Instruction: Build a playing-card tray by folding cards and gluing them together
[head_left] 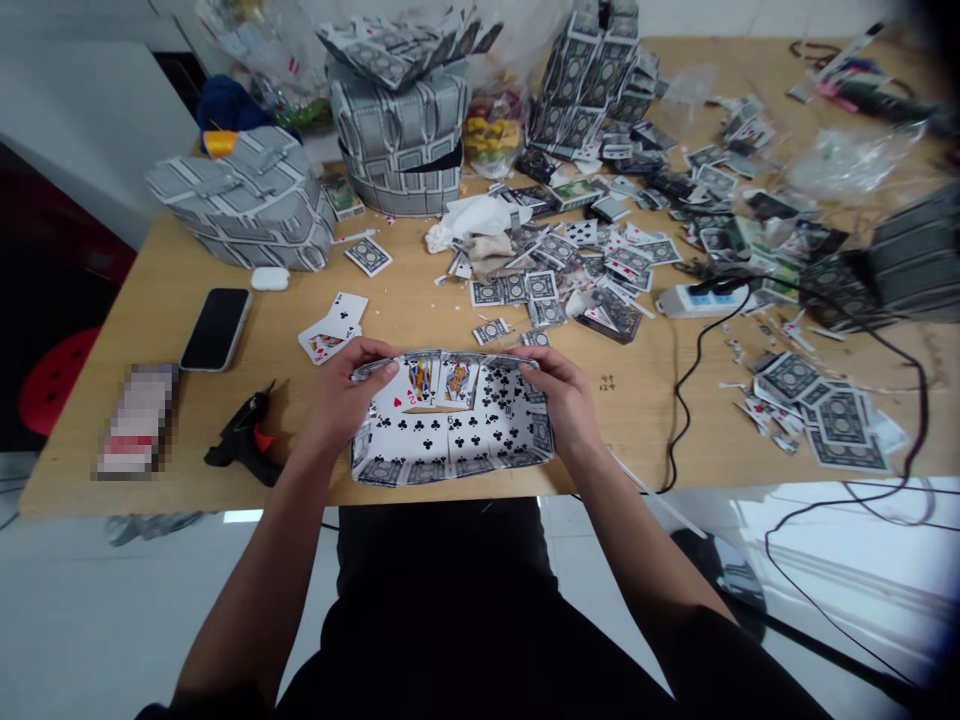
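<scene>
A shallow tray made of joined playing cards (450, 425) sits at the table's near edge, card faces showing inside: clubs, a few red pips and two court cards. My left hand (346, 395) grips its left wall, fingers curled over the rim. My right hand (564, 392) grips the right wall the same way. A few loose cards (334, 328) lie just behind my left hand.
A black glue gun (244, 440) and a phone (216, 328) lie at the near left of the wooden table (645, 420). Finished card boxes (247, 200) (401, 135) stand at the back. Scattered cards (600, 250), a power strip (697, 298) and black cables (847, 440) fill the right.
</scene>
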